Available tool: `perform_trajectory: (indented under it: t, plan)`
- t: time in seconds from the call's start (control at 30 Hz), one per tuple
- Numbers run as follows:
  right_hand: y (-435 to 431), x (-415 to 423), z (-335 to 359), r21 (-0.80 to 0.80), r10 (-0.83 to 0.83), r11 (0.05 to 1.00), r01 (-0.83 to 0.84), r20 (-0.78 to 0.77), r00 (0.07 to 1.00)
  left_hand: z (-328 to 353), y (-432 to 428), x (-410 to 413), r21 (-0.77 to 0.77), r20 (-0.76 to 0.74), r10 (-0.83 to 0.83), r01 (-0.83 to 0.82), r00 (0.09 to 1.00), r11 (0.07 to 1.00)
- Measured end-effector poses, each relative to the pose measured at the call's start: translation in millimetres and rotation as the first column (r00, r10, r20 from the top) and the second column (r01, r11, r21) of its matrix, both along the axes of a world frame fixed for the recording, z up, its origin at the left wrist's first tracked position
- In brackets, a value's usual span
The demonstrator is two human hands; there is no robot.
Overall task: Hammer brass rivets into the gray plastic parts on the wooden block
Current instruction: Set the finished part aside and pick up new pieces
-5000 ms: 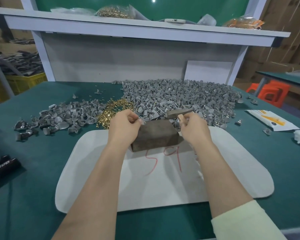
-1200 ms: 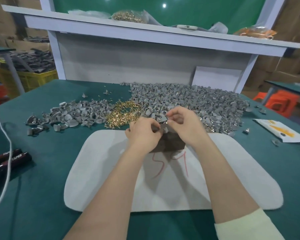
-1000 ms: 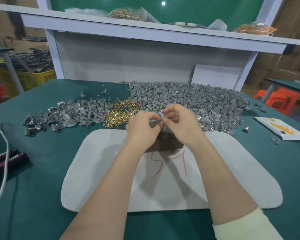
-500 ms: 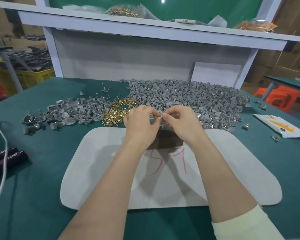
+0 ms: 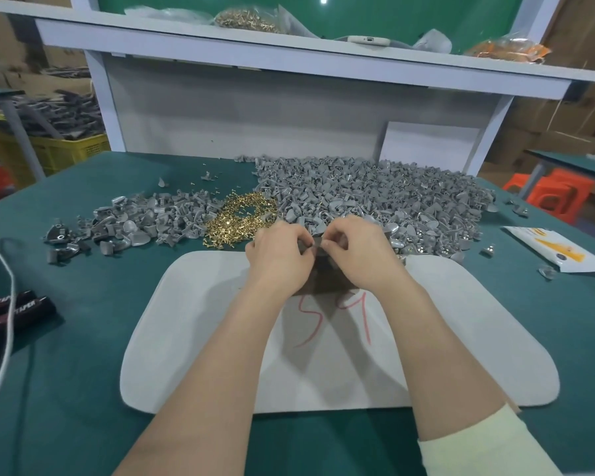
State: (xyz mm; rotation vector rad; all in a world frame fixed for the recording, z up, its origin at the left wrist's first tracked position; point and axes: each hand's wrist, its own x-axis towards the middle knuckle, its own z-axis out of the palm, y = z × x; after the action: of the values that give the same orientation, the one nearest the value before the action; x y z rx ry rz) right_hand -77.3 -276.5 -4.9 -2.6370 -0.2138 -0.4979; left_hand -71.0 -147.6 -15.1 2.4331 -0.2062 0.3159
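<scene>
Our left hand [image 5: 279, 255] and right hand [image 5: 358, 255] meet knuckle to knuckle, both forearms reaching forward and converging. The fingers of each are curled in tight, and the tips pinch a small gray plastic part [image 5: 314, 248] between them. Only a sliver of it shows, so we cannot tell which way it points.

Directly under the hands sits the wooden block [image 5: 323, 283], on the far edge of the white board [image 5: 193, 338]. The hands and wrists cover its top and both ends. Only its dark near face shows between our wrists, squarely toward us, and its long side appears to run left to right. Red marks [image 5: 310, 321] are scrawled on the board just in front of it.

Beyond our left hand lies the heap of brass rivets [image 5: 241, 218], and left of that a smaller scatter of gray parts [image 5: 141, 225]. Behind our right hand spreads the large gray pile [image 5: 375, 197], reaching to the back panel. All of it rests on the green table [image 5: 83, 304]. At the left edge lie black handles [image 5: 18, 310] and a white cord [image 5: 4, 304], and at the right a printed packet [image 5: 557, 252].
</scene>
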Motion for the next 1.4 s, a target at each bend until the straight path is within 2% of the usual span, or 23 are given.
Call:
perform_trajectory:
  t: [0.2, 0.73, 0.83, 1.0, 1.2, 1.4]
  plan:
    - [4.0, 0.6, 2.4, -0.121, 0.001, 0.993, 0.003, 0.033, 0.999, 1.5, -1.2, 0.2, 0.011, 0.008, 0.008, -0.009, 1.0, 1.0]
    - [14.7, -0.7, 1.5, -0.13, 0.005, 0.991, -0.007, -0.015, 1.0, -0.3, -1.1, 0.8, 0.015, 0.02, 0.035, -0.036, 0.999, 0.999]
    - [14.2, 1.8, -3.1, -0.068, -0.023, 0.997, 0.023, -0.004, 1.0, -0.3, -1.1, 0.4, 0.016, 0.013, 0.048, -0.049, 0.999, 0.999]
    - [10.4, 2.9, -8.0, 0.158, -0.065, 0.985, 0.07, -0.037, 0.997, -1.0, -0.9, -0.2, 0.037, 0.017, 0.057, -0.058, 0.998, 0.998]
    - [9.7, 2.3, -9.4, 0.304, -0.06, 0.95, 0.077, -0.066, 0.996, -0.2, -0.3, -1.3, 0.024, 0.006, 0.06, -0.06, 0.998, 0.998]
    - [8.5, 3.7, -10.7, 0.328, -0.075, 0.94, 0.093, -0.067, 0.995, 2.0, -1.0, -2.1, 0.006, -0.011, 0.059, -0.059, 0.998, 0.998]
